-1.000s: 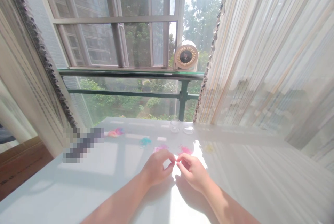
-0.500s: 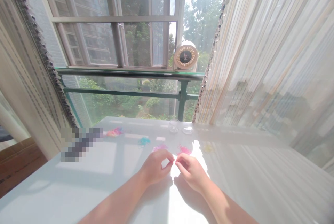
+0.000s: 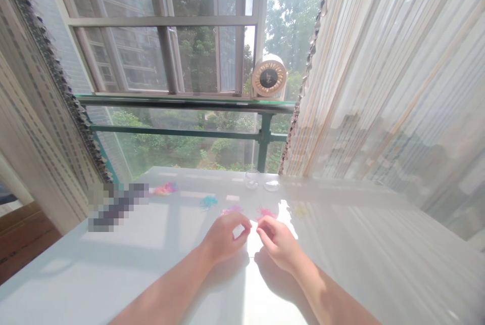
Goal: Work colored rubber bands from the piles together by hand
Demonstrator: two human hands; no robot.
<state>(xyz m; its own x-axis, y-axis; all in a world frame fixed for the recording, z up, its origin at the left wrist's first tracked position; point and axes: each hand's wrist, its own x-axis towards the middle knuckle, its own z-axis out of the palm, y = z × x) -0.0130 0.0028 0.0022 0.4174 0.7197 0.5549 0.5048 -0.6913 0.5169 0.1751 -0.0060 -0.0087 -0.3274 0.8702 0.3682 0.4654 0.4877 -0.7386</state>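
Pink strands (image 3: 267,212) lie nr R hand (image 3: 281,245), L hand (image 3: 222,238) opp., both pinched narrow (can't tell if holding).

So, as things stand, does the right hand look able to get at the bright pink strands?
Probably yes: the bright pink strands lie just beyond the right hand, with no object visible between. Its fingers are curled close together, so they may need opening first.

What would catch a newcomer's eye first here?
Probably the bare left hand and bare right hand, low in the middle above the glossy white table, curled as if pinching; too bright to tell whether they hold anything. Beyond lie bright-pink strands and teal strands. A round white object with a gold ring sits above the dark railing.
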